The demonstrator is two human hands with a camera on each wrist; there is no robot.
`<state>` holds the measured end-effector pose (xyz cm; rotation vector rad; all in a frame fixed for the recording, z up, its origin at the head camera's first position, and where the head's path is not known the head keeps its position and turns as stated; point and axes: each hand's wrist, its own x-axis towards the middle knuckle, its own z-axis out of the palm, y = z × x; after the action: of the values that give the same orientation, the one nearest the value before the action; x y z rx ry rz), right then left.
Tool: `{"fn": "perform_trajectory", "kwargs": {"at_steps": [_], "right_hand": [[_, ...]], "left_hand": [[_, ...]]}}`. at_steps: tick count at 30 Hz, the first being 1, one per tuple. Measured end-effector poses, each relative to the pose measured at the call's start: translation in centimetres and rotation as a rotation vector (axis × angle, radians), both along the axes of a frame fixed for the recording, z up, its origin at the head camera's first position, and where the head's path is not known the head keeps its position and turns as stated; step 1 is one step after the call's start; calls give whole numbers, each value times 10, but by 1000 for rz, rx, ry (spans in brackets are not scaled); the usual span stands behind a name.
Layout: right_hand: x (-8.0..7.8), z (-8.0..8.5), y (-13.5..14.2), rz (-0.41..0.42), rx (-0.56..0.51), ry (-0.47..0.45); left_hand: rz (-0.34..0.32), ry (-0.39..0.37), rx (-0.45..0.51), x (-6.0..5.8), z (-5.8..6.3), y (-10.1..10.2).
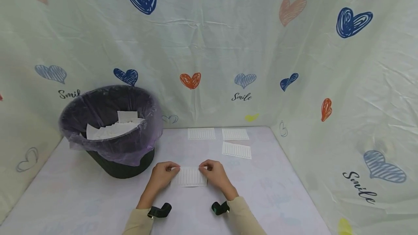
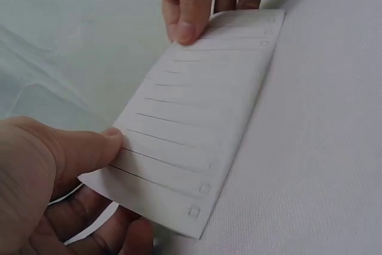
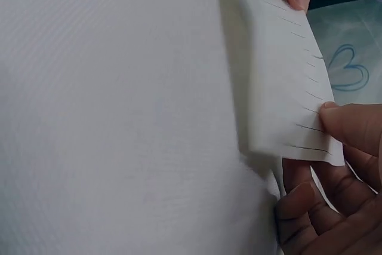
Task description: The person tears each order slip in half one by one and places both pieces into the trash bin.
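A small white sheet of paper (image 1: 188,176) with printed lines is held between both hands, low over the table. My left hand (image 1: 162,175) pinches its far left corner between thumb and fingers. At the far right corner my right hand (image 1: 215,174) pinches it the same way. Small printed boxes run along one edge of the sheet (image 2: 173,111) in the left wrist view. That near edge lies close along the table cloth, and in the right wrist view the sheet (image 3: 280,76) tilts up from there with a shadow beside it.
A black bin (image 1: 122,169) with a purple liner (image 1: 147,126) stands at the left, holding several white papers (image 1: 112,130). Three lined sheets lie at the back: one sheet (image 1: 201,133) alone, two to its right. Heart-printed curtain (image 1: 215,46) encloses the table (image 1: 271,198).
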<state>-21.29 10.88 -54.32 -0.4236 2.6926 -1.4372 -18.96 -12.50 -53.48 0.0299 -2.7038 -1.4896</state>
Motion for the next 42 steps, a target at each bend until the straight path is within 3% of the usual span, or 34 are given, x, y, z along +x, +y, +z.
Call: {"fn": "perform_trajectory", "kwargs": {"at_steps": [10,18,42], "right_hand": [[-2,-5,3,-44,-28,-52],[-3,-6,6,-37,-34,-71],[-3,-6,9,-37,-78,-88]], "left_hand": [[10,-2,19,1,-8,-3],[35,4,-4,2,-7,-6],[42,-21,51,2,-9,-8]]}}
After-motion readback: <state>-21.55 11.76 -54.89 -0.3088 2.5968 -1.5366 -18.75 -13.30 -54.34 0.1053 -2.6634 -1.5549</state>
